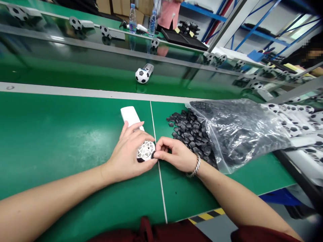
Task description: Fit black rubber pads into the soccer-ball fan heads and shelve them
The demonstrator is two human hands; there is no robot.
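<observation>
My left hand (131,151) is closed around a white half-ball with an open lattice face (146,150), holding it just above the green table. Black patches show along the half-ball's lower edge. A flat white plastic piece (131,116) extends from under my left fingers; whether it joins the half-ball is hidden. My right hand (175,153), with a silver bracelet at the wrist, pinches thumb and forefinger against the half-ball's right edge. What lies between those fingertips is hidden. Just beyond my right hand spreads a pile of small black pentagon pieces (190,129).
A clear plastic bag (247,134) of black pieces lies at right, beside stacked white ball parts (297,121). Behind a pale rail, a green conveyor belt (75,72) carries a football-patterned item (142,75). Water bottles (132,20) and a person in pink (169,15) are beyond.
</observation>
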